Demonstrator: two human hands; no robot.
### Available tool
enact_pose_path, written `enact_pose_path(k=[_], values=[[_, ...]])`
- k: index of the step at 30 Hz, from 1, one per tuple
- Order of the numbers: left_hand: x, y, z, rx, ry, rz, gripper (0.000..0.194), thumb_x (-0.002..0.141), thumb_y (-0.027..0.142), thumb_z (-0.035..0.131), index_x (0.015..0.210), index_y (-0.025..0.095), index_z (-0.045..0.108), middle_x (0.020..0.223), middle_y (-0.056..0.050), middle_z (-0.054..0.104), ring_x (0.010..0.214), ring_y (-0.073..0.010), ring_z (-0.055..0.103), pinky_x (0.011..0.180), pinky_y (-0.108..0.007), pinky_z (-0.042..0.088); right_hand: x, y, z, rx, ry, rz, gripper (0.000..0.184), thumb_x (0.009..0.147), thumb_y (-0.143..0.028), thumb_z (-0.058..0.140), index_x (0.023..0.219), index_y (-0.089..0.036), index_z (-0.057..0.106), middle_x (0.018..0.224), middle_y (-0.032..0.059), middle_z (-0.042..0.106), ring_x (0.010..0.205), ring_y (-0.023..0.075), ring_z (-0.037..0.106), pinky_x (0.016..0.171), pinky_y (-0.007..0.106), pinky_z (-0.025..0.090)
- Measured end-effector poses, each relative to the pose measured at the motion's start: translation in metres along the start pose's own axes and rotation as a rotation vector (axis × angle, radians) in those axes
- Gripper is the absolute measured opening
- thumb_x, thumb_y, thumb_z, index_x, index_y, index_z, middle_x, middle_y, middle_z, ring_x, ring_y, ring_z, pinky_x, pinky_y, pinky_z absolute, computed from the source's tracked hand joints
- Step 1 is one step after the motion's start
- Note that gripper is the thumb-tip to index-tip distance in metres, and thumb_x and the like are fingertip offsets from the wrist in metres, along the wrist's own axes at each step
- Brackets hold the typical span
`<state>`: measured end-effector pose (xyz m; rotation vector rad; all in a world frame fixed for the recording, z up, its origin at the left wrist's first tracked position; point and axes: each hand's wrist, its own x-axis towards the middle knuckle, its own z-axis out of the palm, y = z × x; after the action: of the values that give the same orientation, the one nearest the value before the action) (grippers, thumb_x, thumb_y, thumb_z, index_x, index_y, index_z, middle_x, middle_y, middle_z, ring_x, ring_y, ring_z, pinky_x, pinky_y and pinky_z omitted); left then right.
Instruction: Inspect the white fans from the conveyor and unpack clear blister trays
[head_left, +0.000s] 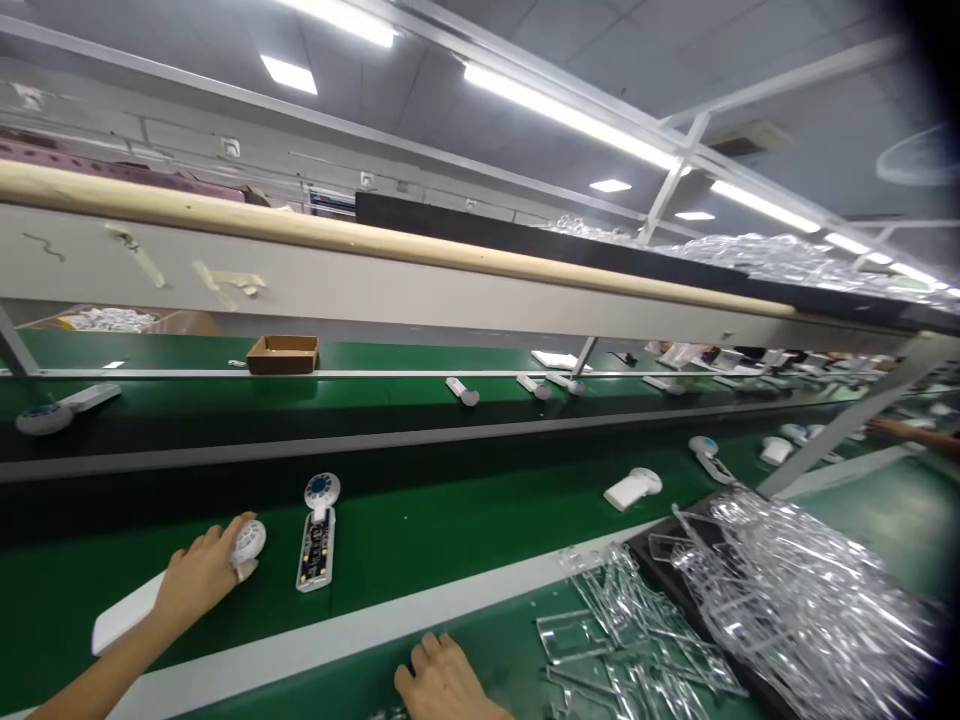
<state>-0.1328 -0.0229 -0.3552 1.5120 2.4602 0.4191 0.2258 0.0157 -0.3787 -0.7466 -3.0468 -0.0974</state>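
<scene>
My left hand [199,575] is closed around a white handheld fan [129,612] on the green belt; its round grille shows past my fingers. Just right of it lies another handheld fan with an open handle [317,550], its dark circuit board exposed and its blue-centred round head at the top. My right hand [442,680] is low in the frame over the near green worktop, fingers curled with the tips hidden, so what it holds, if anything, cannot be seen. To its right lie loose clear plastic frames [577,635].
A black tray [652,550] heaped with clear plastic pieces [810,600] stands at the right. More white fans [634,488] lie along the belt and on a farther belt. A brown box [283,355] sits behind. A co-worker's arm [919,435] reaches in at far right.
</scene>
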Motion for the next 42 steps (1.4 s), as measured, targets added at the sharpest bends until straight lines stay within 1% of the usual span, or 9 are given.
enact_pose_path(k=[2,8,11,15,21,32,36,39,42], values=[[-0.006,0.004,-0.019,-0.198,0.009,-0.025,0.06,0.077,0.044,0.047,0.13,0.019,0.043,0.108,-0.018,0.059,0.099,-0.0379,0.056,0.082,-0.048,0.042,-0.008,-0.002,-0.007,0.002,0.005,0.033,0.011,0.076,-0.021,0.063,0.086,-0.017,0.066,0.073,0.0094,0.065,0.068,0.0233,0.059,0.055,0.031,0.049],[-0.067,0.056,-0.081,-1.379,0.028,-0.215,0.064,0.064,0.047,0.073,0.121,0.032,0.05,0.115,-0.004,0.062,0.107,-0.0285,0.057,0.078,-0.031,0.049,-0.013,-0.019,-0.069,0.289,0.081,0.229,0.04,0.076,-0.023,0.056,0.116,-0.02,0.057,0.091,0.0106,0.064,0.076,0.0259,0.06,0.064,0.034,0.049],[-0.103,0.093,-0.083,-1.844,-0.056,-0.287,0.059,0.066,0.038,0.074,0.12,0.024,0.053,0.099,-0.008,0.069,0.093,-0.0293,0.064,0.072,-0.035,0.054,-0.003,-0.048,-0.107,0.527,0.187,0.357,0.054,0.085,-0.017,0.04,0.138,-0.028,0.032,0.097,0.0062,0.064,0.079,0.0223,0.063,0.065,0.03,0.049],[-0.134,0.131,-0.076,-2.164,-0.06,-0.33,0.054,0.066,0.028,0.075,0.116,0.021,0.056,0.093,-0.01,0.071,0.092,-0.0321,0.065,0.08,-0.047,0.054,0.01,-0.094,-0.13,0.459,0.394,0.495,0.06,0.087,-0.027,0.044,0.142,-0.032,0.023,0.096,0.0076,0.058,0.082,0.0264,0.061,0.064,0.035,0.052],[-0.158,0.159,-0.081,-2.18,-0.162,-0.34,0.06,0.071,0.03,0.072,0.126,0.021,0.051,0.101,-0.009,0.071,0.099,-0.0307,0.064,0.087,-0.043,0.053,0.009,-0.123,-0.128,0.396,0.517,0.526,0.064,0.083,-0.023,0.049,0.142,-0.028,0.026,0.1,0.012,0.051,0.087,0.0306,0.057,0.067,0.042,0.054],[-0.176,0.182,-0.072,-2.053,-0.125,-0.301,0.074,0.071,0.035,0.071,0.137,0.019,0.04,0.108,-0.013,0.068,0.1,-0.0329,0.063,0.087,-0.044,0.053,-0.01,-0.112,-0.119,0.583,0.688,0.516,0.049,0.092,-0.049,0.032,0.138,-0.032,0.035,0.089,0.0082,0.049,0.076,0.0251,0.058,0.052,0.033,0.052],[-0.183,0.192,-0.071,-2.049,-0.121,-0.264,0.076,0.073,0.036,0.069,0.14,0.025,0.035,0.107,-0.012,0.069,0.099,-0.0321,0.064,0.082,-0.041,0.055,-0.015,-0.108,-0.112,0.625,0.683,0.499,0.051,0.091,-0.055,0.028,0.138,-0.036,0.034,0.093,0.0099,0.052,0.079,0.028,0.059,0.059,0.041,0.054],[-0.191,0.199,-0.074,-2.017,-0.044,-0.286,0.079,0.072,0.036,0.069,0.141,0.024,0.033,0.103,-0.012,0.07,0.1,-0.0324,0.063,0.078,-0.039,0.057,-0.026,-0.108,-0.102,0.612,0.661,0.496,0.053,0.091,-0.057,0.022,0.141,-0.04,0.026,0.114,0.0132,0.053,0.098,0.0344,0.058,0.072,0.051,0.053],[-0.197,0.205,-0.077,-1.973,-0.02,-0.271,0.079,0.071,0.037,0.07,0.14,0.025,0.033,0.106,-0.012,0.07,0.104,-0.0334,0.061,0.078,-0.043,0.057,-0.039,-0.105,-0.097,0.808,0.579,0.393,0.058,0.092,-0.057,0.02,0.145,-0.039,0.007,0.115,0.0104,0.055,0.091,0.0283,0.063,0.061,0.037,0.056]])
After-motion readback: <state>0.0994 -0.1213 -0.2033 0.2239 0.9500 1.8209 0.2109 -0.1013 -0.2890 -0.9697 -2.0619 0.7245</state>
